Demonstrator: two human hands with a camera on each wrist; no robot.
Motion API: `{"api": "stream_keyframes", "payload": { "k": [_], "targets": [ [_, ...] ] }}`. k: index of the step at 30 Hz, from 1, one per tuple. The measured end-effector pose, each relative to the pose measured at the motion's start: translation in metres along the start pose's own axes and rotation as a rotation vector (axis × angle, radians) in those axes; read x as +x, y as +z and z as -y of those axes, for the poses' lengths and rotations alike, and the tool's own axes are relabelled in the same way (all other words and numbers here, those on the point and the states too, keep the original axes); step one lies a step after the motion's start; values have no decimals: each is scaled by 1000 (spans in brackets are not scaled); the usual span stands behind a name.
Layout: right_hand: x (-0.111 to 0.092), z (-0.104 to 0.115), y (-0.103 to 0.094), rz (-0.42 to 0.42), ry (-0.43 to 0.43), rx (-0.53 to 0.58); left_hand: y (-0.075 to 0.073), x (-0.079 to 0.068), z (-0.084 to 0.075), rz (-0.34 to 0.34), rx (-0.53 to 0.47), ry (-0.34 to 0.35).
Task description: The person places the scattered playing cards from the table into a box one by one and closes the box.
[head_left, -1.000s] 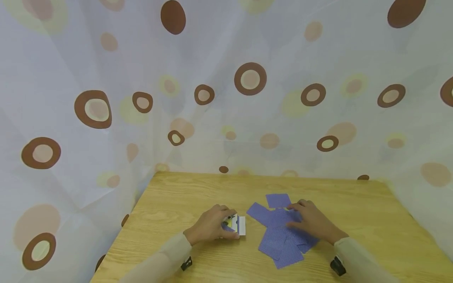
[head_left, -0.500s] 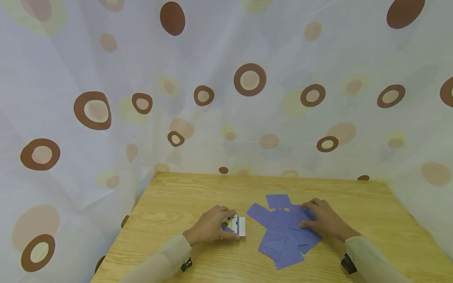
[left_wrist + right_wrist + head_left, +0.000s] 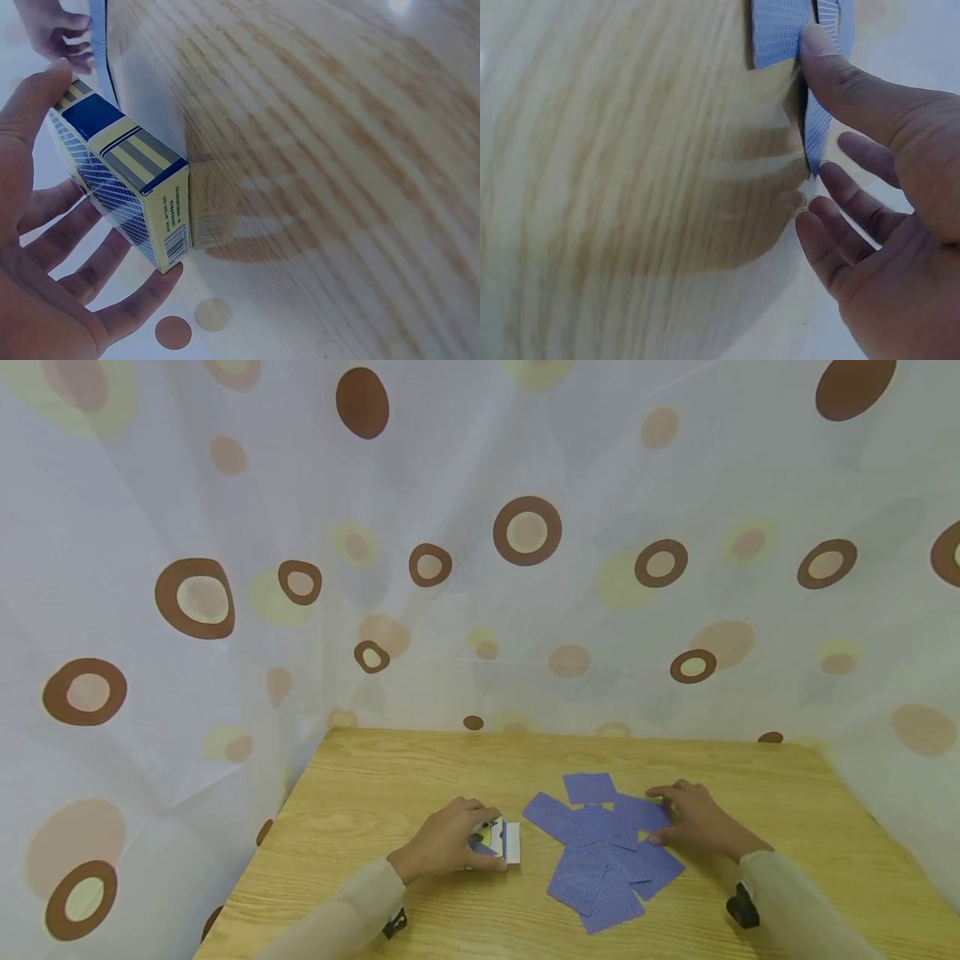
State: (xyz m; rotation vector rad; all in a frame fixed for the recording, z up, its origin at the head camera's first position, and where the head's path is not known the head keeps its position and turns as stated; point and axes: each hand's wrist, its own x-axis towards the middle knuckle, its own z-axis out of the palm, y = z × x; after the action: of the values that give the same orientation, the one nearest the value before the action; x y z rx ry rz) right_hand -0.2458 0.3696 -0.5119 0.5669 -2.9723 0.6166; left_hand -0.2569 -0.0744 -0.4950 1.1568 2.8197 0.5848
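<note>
Since the earlier frames, my right hand (image 3: 696, 823) has shifted outward to the right, uncovering more of the outer card (image 3: 637, 812); my left hand (image 3: 441, 841) has stayed in place.

A spotted sheet (image 3: 457, 468) hangs behind the work area and along its sides. The wood-grain worktop (image 3: 420, 768) gives flat support, so the thin cards (image 3: 579, 868) lie level. These overlap loosely, patterned backs up, between my hands; the spread appears to suit handling them singly.

My right hand is relaxed and unclenched, its thumb and fingertips parted at the outer card's free end. This straddle probably permits guiding that card by its edges without disturbing the others. My left hand grasps the box (image 3: 112, 191), thumb on the near side, fingers on the far side, presumably to prevent sliding.

The box rests on the worktop, left of the cards and apart from them. Its white flap (image 3: 513, 843) projects toward the cards, which, I judge, keeps that end accessible.
</note>
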Motion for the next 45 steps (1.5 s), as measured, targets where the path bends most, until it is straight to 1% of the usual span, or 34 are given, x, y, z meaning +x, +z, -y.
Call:
{"api": "stream_keyframes", "payload": {
  "k": [6, 9, 12, 16, 18, 25, 28, 32, 36, 45],
  "targets": [
    [-2, 5, -10, 97, 140, 93, 0, 1, 0, -7, -9, 8],
    [-3, 9, -14, 115, 180, 117, 0, 1, 0, -8, -5, 7],
    [-5, 10, -15, 112, 200, 133, 0, 1, 0, -7, -1, 7],
    [-6, 11, -15, 91, 188, 168, 0, 0, -1, -2, 3, 6],
    [-7, 11, -14, 82, 166, 168, 0, 0, -1, -2, 3, 4],
    [-5, 7, -8, 67, 99, 60, -1, 0, 0, -7, 2, 8],
    [-5, 5, -4, 74, 106, 39, -1, 0, 0, -7, 5, 11],
    [-8, 8, 1, 98, 159, 76, 0, 0, 0, -9, 5, 9],
    [-10, 11, 3, 107, 184, 87, 1, 0, 1, -10, 4, 4],
    [-13, 13, -4, 111, 173, 69, 0, 0, 0, -4, 0, -8]
  ]
}}
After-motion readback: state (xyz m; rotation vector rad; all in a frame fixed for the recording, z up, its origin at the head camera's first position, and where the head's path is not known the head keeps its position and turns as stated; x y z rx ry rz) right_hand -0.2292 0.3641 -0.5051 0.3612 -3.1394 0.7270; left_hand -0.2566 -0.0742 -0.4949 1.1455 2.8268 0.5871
